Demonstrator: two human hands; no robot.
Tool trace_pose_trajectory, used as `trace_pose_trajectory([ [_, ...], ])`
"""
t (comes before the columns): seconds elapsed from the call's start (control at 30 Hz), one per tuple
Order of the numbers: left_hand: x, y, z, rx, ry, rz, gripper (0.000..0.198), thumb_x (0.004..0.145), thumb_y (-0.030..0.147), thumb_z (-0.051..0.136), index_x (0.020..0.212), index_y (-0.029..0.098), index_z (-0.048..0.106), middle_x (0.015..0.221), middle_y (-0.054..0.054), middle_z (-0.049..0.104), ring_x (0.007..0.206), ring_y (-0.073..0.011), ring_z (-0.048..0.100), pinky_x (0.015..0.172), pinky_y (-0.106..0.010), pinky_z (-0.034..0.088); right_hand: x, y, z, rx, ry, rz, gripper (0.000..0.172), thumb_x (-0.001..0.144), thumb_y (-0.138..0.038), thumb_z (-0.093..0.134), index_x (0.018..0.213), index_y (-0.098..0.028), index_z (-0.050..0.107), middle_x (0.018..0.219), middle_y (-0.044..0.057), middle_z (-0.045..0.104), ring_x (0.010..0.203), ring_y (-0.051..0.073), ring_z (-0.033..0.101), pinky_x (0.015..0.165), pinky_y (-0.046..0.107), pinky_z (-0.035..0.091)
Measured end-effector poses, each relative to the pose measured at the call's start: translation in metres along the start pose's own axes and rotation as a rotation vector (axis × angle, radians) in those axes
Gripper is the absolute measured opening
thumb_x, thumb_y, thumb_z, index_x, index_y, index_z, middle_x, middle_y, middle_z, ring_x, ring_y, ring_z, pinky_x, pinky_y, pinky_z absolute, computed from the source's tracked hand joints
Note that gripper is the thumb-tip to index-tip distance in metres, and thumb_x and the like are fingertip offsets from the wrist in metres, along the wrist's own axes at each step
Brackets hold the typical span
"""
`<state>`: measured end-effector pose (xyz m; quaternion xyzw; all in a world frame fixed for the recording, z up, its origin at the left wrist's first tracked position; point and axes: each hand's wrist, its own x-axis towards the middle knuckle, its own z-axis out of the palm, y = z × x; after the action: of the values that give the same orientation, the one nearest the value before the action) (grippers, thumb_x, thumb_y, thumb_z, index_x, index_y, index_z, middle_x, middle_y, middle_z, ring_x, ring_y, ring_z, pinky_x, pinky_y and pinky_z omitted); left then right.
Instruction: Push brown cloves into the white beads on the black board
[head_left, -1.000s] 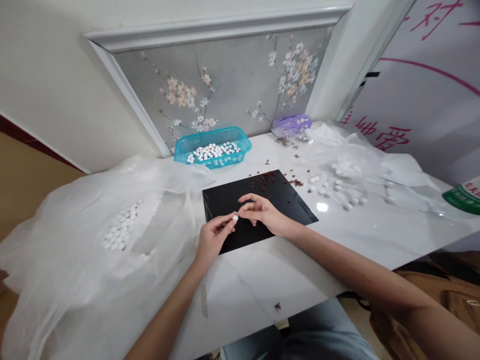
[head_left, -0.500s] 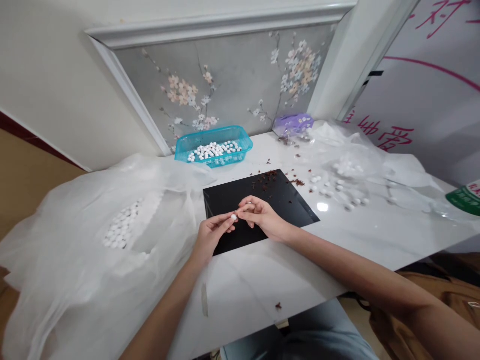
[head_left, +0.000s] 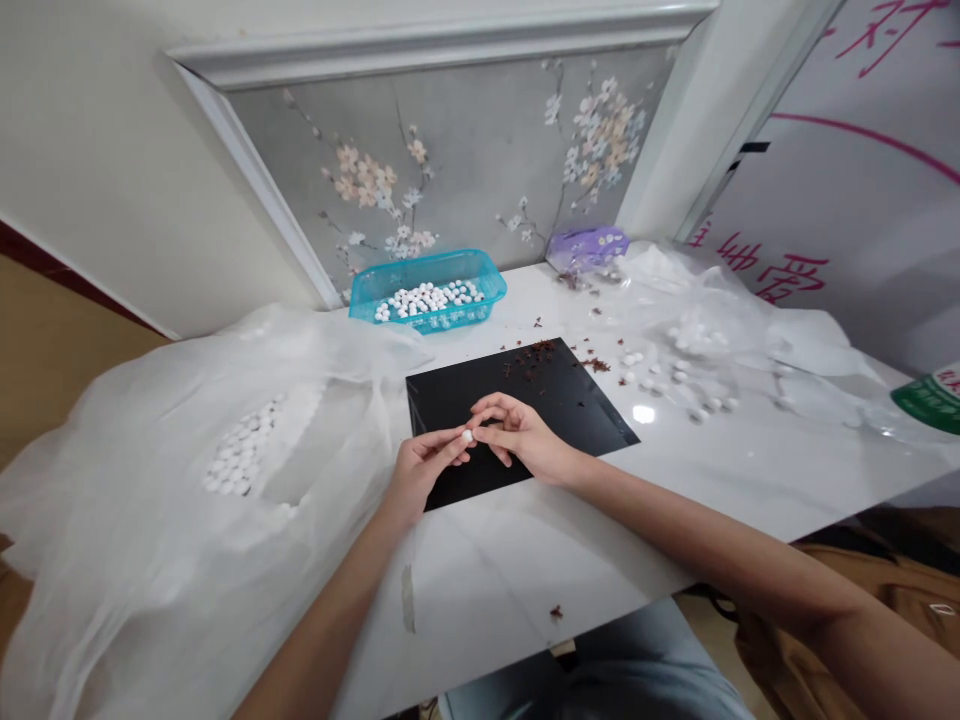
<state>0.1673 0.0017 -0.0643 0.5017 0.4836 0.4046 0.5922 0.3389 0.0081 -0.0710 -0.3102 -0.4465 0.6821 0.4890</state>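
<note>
Above the black board (head_left: 600, 410), a small white ball (head_left: 468, 436) is pinched between the thumb and fingers of my left hand (head_left: 427, 465). My right hand (head_left: 521, 436) meets it from the right, its thumb and fingertips closed in at the ball's side. Whether those fingertips also hold something tiny cannot be made out. Small reddish-brown star-shaped pieces (head_left: 536, 357) are scattered over the board's far edge, and more brown pieces (head_left: 597, 365) lie just off its right side.
A blue basket (head_left: 491, 288) of white balls stands against the wall. Plastic sheeting (head_left: 135, 470) with more balls covers the left; loose balls (head_left: 675, 375) and clear plastic (head_left: 795, 330) lie right. A purple packet (head_left: 589, 246) sits at the back, one brown bit (head_left: 556, 611) near the front edge.
The fingers of my right hand have shifted slightly and straightened a little around the white ball. My left hand keeps its pinch in the same place.
</note>
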Motion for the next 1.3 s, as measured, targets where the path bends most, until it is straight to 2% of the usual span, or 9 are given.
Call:
trace_pose_trajectory([
  [0.17, 0.0, 0.001, -0.001, 0.001, -0.011, -0.011, 0.029, 0.066, 0.036, 0.074, 0.088, 0.018, 0.073, 0.083, -0.006, 0.072, 0.068, -0.0126, 0.062, 0.067, -0.025, 0.051, -0.001, -0.001, 0.0, -0.063, -0.004, -0.014, 0.031, 0.069, -0.031, 0.072, 0.093, -0.021, 0.054, 0.084, -0.003, 0.059, 0.036, 0.0, 0.034, 0.031, 0.018, 0.025],
  [0.3, -0.001, 0.003, -0.003, 0.022, -0.013, -0.012, 0.031, 0.065, 0.037, 0.074, 0.088, 0.018, 0.073, 0.084, -0.008, 0.072, 0.069, -0.0141, 0.063, 0.068, -0.027, 0.052, 0.001, 0.0, -0.001, -0.088, 0.018, -0.045, 0.034, 0.067, -0.03, 0.074, 0.093, -0.022, 0.055, 0.089, -0.003, 0.053, 0.045, 0.001, 0.037, 0.033, 0.016, 0.025],
  [0.53, -0.001, 0.003, -0.001, 0.143, 0.012, 0.076, 0.034, 0.07, 0.041, 0.068, 0.093, 0.017, 0.072, 0.083, -0.009, 0.072, 0.067, -0.0149, 0.063, 0.064, -0.027, 0.052, 0.003, -0.007, -0.001, -0.359, 0.069, -0.085, 0.034, 0.066, -0.044, 0.071, 0.083, -0.02, 0.055, 0.07, -0.005, 0.044, 0.046, 0.004, 0.041, 0.038, 0.019, 0.028],
  [0.73, -0.003, 0.014, -0.013, 0.402, 0.177, 0.293, 0.026, 0.072, 0.041, 0.065, 0.09, 0.023, 0.072, 0.092, -0.006, 0.067, 0.079, -0.0171, 0.057, 0.065, -0.025, 0.045, 0.004, -0.033, -0.035, -0.599, 0.256, -0.182, 0.031, 0.073, -0.05, 0.062, 0.073, -0.019, 0.054, 0.063, -0.004, 0.045, 0.049, 0.007, 0.037, 0.046, 0.024, 0.029],
  [0.83, 0.001, 0.016, -0.023, 0.512, 0.185, 0.344, 0.021, 0.071, 0.039, 0.065, 0.084, 0.025, 0.072, 0.088, -0.004, 0.064, 0.069, -0.0146, 0.051, 0.061, -0.025, 0.042, 0.005, -0.031, -0.047, -0.745, 0.293, -0.173, 0.034, 0.07, -0.052, 0.064, 0.08, -0.02, 0.058, 0.062, -0.004, 0.047, 0.049, 0.009, 0.038, 0.047, 0.025, 0.027],
  [0.97, 0.006, 0.012, -0.026, 0.575, 0.11, 0.343, 0.016, 0.07, 0.035, 0.066, 0.08, 0.024, 0.072, 0.079, -0.002, 0.062, 0.054, -0.0111, 0.044, 0.055, -0.024, 0.039, 0.004, -0.02, -0.039, -1.086, 0.216, -0.112, 0.056, 0.063, -0.059, 0.067, 0.104, -0.022, 0.055, 0.071, -0.002, 0.055, 0.057, 0.013, 0.051, 0.052, 0.026, 0.034],
  [1.07, 0.006, 0.009, -0.023, 0.557, 0.077, 0.34, 0.017, 0.07, 0.033, 0.066, 0.082, 0.023, 0.072, 0.08, -0.003, 0.062, 0.057, -0.0116, 0.047, 0.053, -0.023, 0.039, 0.003, -0.015, -0.023, -1.438, 0.079, -0.117, 0.062, 0.071, -0.065, 0.056, 0.115, -0.022, 0.047, 0.091, 0.005, 0.062, 0.078, 0.02, 0.061, 0.062, 0.028, 0.042],
  [1.17, 0.004, 0.009, -0.018, 0.502, 0.043, 0.322, 0.021, 0.069, 0.032, 0.066, 0.086, 0.022, 0.07, 0.086, -0.004, 0.064, 0.067, -0.0137, 0.054, 0.054, -0.022, 0.041, 0.004, -0.014, -0.01, -1.556, -0.035, -0.15, 0.062, 0.074, -0.066, 0.052, 0.115, -0.02, 0.046, 0.109, 0.009, 0.061, 0.088, 0.022, 0.063, 0.065, 0.028, 0.043],
  [1.3, 0.003, 0.008, -0.018, 0.403, 0.089, 0.299, 0.024, 0.07, 0.033, 0.064, 0.09, 0.02, 0.067, 0.096, -0.005, 0.064, 0.077, -0.0149, 0.058, 0.059, -0.022, 0.044, 0.01, -0.011, -0.005, -1.632, -0.083, -0.155, 0.062, 0.074, -0.068, 0.05, 0.111, -0.019, 0.047, 0.107, 0.009, 0.061, 0.082, 0.023, 0.064, 0.06, 0.028, 0.042],
])
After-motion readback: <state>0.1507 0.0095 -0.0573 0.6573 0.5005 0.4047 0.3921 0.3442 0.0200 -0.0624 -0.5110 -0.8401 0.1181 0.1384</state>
